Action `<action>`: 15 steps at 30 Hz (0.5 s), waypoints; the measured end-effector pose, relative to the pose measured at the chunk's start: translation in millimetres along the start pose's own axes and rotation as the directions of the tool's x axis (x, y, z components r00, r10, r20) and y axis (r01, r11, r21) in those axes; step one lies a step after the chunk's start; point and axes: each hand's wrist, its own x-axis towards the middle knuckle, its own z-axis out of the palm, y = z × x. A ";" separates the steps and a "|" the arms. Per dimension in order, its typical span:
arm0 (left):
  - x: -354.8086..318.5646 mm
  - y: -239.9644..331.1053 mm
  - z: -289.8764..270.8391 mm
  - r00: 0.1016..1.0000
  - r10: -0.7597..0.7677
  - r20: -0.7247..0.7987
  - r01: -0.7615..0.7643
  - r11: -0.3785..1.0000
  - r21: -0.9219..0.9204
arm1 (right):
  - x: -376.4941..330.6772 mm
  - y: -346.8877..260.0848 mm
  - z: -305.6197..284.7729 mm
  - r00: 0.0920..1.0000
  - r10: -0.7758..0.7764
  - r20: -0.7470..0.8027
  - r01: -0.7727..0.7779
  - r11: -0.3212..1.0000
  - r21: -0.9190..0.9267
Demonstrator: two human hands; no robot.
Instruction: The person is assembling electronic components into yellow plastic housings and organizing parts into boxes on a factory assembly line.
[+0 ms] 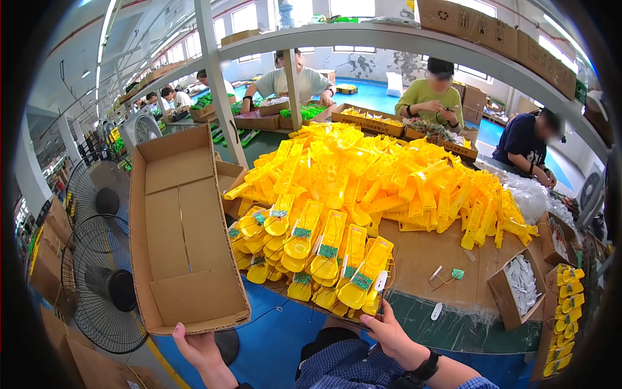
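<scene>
My left hand (198,349) grips the near bottom edge of a large empty cardboard box (183,233), tilted up with its open side facing me. My right hand (391,332) holds the near edge of a flat tray (386,284) stacked with several yellow plastic shells (311,253), each carrying a small green circuit board. The tray rests on the brown workbench (427,256) just right of the box. Behind it lies a big heap of yellow plastic parts (382,175). A dark watch sits on my right wrist.
Two standing fans (100,282) are at the left by the box. A small carton of white parts (521,285) and a carton of yellow pieces (562,318) sit at the right. Several other people work at tables beyond the heap, under a shelf of cardboard boxes (499,35).
</scene>
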 end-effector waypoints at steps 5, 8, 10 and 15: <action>-2.8 1.3 -11.2 1.000 -0.025 -0.006 0.025 1.000 -0.014 | 10.8 10.7 8.1 0.992 0.109 -0.068 -0.095 0.979 0.182; -2.5 3.1 -16.8 0.999 -0.023 -0.023 0.023 1.000 -0.002 | 14.1 11.7 8.6 0.998 0.029 -0.052 -0.012 0.952 0.306; -2.1 4.2 -21.3 1.000 0.014 -0.003 -0.014 0.999 0.046 | 9.6 11.4 17.0 0.996 0.040 -0.085 -0.012 0.951 0.308; -4.0 2.9 -49.8 0.996 0.085 -0.027 -0.081 0.988 0.129 | -3.7 16.2 30.2 0.992 0.038 -0.118 0.004 0.943 0.333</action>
